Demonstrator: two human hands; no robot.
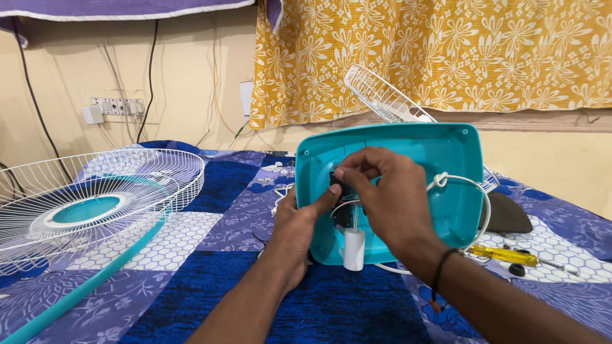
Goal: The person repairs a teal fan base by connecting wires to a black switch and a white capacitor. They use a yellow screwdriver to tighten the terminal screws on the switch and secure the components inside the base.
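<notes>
Both hands work inside one teal fan base (446, 159) propped upright mid-bed. The right hand (382, 197) pinches a small black part (336, 185) at its fingertips; the left hand (296, 232) presses its thumb against the same part. One white cylinder (354, 250) hangs below. Two wire guards: one (95, 197) toward the left edge, one (382, 95) behind. One yellow screwdriver (507, 256) lies toward the right edge of the bedspread (217, 242).
</notes>
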